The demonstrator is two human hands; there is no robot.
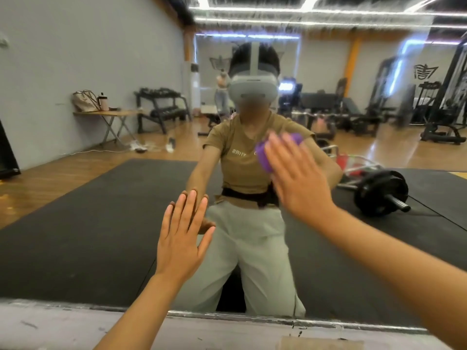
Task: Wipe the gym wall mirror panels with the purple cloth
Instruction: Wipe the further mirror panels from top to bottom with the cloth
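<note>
Purple cloth, blurred, sits under your right hand, fingers spread flat, pressing it on the mirror. Your left hand, at seven o'clock, seems flat against the glass.

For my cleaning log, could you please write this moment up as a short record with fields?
setting: gym, wall mirror directly ahead
left hand: flat on the glass, fingers straight
right hand: fingers spread, pressing the purple cloth on the mirror
cloth position: higher than the left hand
reflected: barbell on a black mat, folding table by the wall
</note>
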